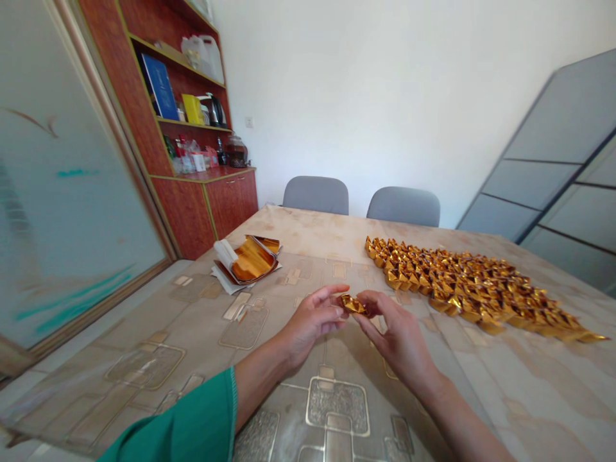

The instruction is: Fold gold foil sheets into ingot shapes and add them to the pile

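Note:
A folded gold foil paper ingot (353,304) is held above the middle of the table, between my two hands. My left hand (315,316) grips its left end with the fingertips and thumb. On the other end, the fingers and thumb of my right hand (392,317) are closed. Part of the ingot is hidden by my fingers. To the left, beyond my left hand, lies a loose stack of gold foil paper sheets (255,258), curled, with white backs. Many finished gold paper ingots (462,282) stand in close rows to the right of my right hand.
The table (298,224) has a patterned, see-through cover. Two grey chairs (316,194) stand at its far side against the wall. A red-brown cabinet (231,199) with bottles and a kettle is at the back left; grey panels (534,167) lean at the right.

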The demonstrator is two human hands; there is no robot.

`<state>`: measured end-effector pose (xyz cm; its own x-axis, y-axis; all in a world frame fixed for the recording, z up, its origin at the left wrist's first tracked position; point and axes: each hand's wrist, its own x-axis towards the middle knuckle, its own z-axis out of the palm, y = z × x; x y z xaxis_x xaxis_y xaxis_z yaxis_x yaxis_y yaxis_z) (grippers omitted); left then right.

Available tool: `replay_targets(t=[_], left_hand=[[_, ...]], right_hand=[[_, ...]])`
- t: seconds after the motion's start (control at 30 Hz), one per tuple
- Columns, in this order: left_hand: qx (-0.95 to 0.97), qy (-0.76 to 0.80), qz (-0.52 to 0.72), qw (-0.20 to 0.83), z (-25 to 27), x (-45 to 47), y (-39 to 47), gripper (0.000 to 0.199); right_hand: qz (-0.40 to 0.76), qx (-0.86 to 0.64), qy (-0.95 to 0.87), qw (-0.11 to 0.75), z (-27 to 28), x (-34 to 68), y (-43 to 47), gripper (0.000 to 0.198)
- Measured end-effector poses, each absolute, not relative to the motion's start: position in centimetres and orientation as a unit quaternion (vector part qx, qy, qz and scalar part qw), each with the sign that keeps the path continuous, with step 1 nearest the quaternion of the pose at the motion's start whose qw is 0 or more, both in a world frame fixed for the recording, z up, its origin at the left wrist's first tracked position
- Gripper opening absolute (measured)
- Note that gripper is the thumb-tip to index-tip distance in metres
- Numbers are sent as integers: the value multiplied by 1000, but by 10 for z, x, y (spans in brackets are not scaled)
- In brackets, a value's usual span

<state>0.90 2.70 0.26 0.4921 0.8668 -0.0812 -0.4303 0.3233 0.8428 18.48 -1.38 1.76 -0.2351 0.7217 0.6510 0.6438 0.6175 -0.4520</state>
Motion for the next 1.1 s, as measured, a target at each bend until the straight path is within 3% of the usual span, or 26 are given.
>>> replay_targets(t=[0.13,0.3,0.4,0.5,0.67,1.0,1.1], left_hand=[[352,247,436,791,4,9,26,42],[296,170,432,835,1,13,23,38],[288,150,436,839,1,14,22,39],[296,144,432,840,4,13,21,38],[337,140,429,826,6,11,19,37],[347,131,435,820,5,13,17,25],[340,117,425,831,11,11,14,32]], right_hand=[[22,-434,-780,450,18,181,-17,20],[81,-416,-781,458,22,172,-24,22],[175,-398,-751,497,23,169,-25,22],[342,-395,-657,544,22,170,-22,22],[592,-392,-488,507,16,171,-15,33],[740,-305,-387,458,16,177,-15,40],[750,-274,-378,469,17,180,-15,36]])
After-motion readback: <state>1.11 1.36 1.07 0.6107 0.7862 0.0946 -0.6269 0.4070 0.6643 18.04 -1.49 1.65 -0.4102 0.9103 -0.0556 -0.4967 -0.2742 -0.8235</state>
